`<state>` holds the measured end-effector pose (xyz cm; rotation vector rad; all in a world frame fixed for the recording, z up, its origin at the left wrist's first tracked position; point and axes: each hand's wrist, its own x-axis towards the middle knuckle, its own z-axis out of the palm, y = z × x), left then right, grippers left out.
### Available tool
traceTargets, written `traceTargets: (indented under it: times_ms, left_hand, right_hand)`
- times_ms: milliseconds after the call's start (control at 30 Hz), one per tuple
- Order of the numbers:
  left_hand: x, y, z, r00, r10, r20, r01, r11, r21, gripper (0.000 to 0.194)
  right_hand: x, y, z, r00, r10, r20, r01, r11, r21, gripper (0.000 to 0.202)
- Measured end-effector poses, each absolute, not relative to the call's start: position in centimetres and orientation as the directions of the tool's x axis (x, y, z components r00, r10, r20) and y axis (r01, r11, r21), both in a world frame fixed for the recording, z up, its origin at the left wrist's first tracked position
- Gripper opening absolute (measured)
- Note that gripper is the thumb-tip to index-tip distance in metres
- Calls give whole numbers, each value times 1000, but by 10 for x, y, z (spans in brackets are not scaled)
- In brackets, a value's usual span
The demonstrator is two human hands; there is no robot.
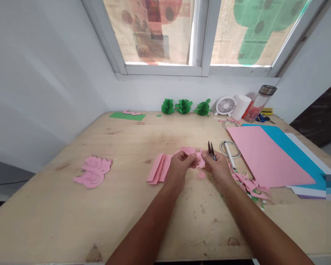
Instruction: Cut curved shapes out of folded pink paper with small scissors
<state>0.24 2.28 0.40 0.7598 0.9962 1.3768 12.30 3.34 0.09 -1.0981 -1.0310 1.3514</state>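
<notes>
At the middle of the wooden table (121,221), my left hand (182,165) is closed, its thumb and fingers pinching a piece of pink paper (188,150). My right hand (217,165) is closed around small scissors (211,148), whose dark blades point away from me, slightly apart. Its fingertips also meet the right edge of the pink paper. Folded pink strips (158,170) lie just left of my left hand. A small pink scrap (201,175) rests between the hands. Farther left is a pile of cut pink shapes (93,171).
Pink scraps (249,184) and a white pen (230,155) lie right of my right hand, beside large coloured sheets (270,156). Along the back stand green paper figures (184,106), a fan (225,105) and a bottle (260,105). A green sheet (127,116) lies back left.
</notes>
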Motion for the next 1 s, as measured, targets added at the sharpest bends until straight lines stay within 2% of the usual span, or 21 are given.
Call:
traceTargets:
  times_ms: [167, 367, 500, 667, 1000]
  left_hand:
    - [4, 24, 7, -176, 966, -191, -512, 76, 856, 16]
    - [2, 25, 9, -162, 961, -224, -591, 87, 802, 17]
    - [2, 25, 9, -130, 964, -230, -582, 114, 806, 18]
    - [1, 23, 11, -61, 974, -218, -582, 142, 800, 18]
    - [1, 23, 8, -82, 981, -173, -459, 117, 881, 18]
  right_hand:
    - [121, 32, 6, -20, 992, -121, -277, -122, -953, 26]
    - [119, 32, -3, -67, 990, -128, -255, -141, -957, 25]
    - [120, 32, -4, -65, 988, -138, -295, -151, -943, 24]
    - [121, 31, 1, -155, 976, -152, -323, -195, -926, 25]
    - [120, 30, 4, -142, 977, -156, -306, -193, -932, 27]
